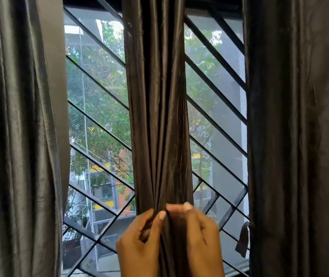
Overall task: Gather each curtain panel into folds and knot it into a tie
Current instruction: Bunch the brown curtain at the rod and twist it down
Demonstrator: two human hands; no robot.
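Three dark brown satin curtain panels hang in front of a window. The middle panel (157,108) is drawn into narrow vertical folds. Low in the view my left hand (139,244) pinches the folds from the left, thumb on the front of the cloth. My right hand (197,236) grips the same bunch from the right, fingers curled over it. The left panel (19,136) and the right panel (299,136) hang loose and wide. The middle panel's lower part is hidden below the frame.
Behind the curtains a window (97,108) with black diagonal grille bars and a mesh screen shows trees and buildings outside. A small dark fabric strip (243,239) hangs at the inner edge of the right panel.
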